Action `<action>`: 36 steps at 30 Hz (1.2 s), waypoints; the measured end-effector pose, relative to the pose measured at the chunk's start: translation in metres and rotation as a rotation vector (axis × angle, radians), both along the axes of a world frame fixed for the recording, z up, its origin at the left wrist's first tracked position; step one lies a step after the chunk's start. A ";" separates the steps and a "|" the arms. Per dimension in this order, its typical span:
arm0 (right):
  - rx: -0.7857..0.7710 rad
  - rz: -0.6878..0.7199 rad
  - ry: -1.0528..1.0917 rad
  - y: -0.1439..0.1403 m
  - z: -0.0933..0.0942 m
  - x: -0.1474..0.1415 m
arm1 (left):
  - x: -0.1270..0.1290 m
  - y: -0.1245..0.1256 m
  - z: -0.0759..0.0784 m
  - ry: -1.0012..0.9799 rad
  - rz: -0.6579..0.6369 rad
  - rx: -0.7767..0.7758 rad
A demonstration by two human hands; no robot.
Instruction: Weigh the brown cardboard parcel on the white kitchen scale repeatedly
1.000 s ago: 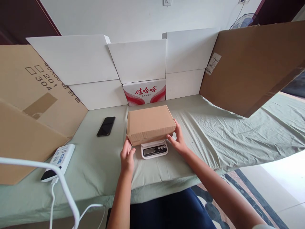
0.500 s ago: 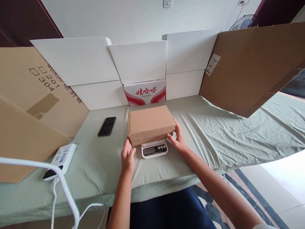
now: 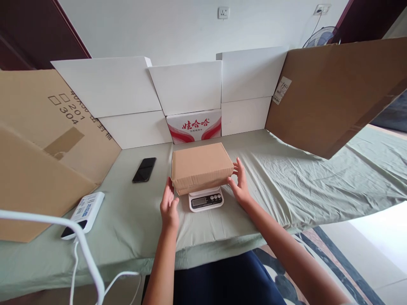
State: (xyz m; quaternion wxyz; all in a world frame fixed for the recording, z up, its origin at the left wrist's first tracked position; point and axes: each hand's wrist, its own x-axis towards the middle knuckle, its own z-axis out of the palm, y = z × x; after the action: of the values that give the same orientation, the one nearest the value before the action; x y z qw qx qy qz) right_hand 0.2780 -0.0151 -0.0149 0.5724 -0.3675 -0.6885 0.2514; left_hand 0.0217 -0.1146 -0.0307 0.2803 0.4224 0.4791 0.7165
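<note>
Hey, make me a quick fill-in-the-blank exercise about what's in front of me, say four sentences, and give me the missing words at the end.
1. Sticking out from under the small brown box is a white weighing ____.
2. The small brown box is between the person's left hand and their ____.
3. From the person's viewpoint, the black phone lies to the ____ of the small brown box.
4. The large lettering on the white carton is coloured ____.

Missing words: scale; right hand; left; red.
</note>
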 end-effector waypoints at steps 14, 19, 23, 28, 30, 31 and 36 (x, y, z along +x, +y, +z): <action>-0.044 0.102 -0.037 0.000 0.005 -0.003 | 0.001 0.005 -0.007 -0.042 0.009 -0.093; -0.054 0.115 -0.027 0.000 0.009 -0.006 | -0.001 0.006 -0.002 -0.026 0.000 -0.087; -0.019 0.139 0.015 0.018 0.030 -0.014 | -0.014 0.034 0.024 -0.012 0.027 -0.041; -0.016 0.132 0.076 0.079 0.042 -0.034 | -0.029 0.107 0.051 0.075 -0.074 0.028; -0.056 0.137 0.094 0.102 0.031 -0.042 | -0.030 0.131 0.045 0.067 -0.079 0.012; -0.078 0.135 0.101 0.111 0.024 -0.045 | -0.030 0.139 0.039 0.061 -0.079 0.001; -0.181 0.192 0.117 0.123 -0.003 -0.050 | -0.034 0.154 0.006 0.033 -0.098 -0.044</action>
State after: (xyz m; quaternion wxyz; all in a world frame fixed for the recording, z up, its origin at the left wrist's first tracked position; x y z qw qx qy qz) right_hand 0.2283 0.1084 -0.0175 0.5492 -0.3350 -0.6606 0.3870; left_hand -0.0125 0.0390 -0.0242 0.3165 0.4509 0.4779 0.6842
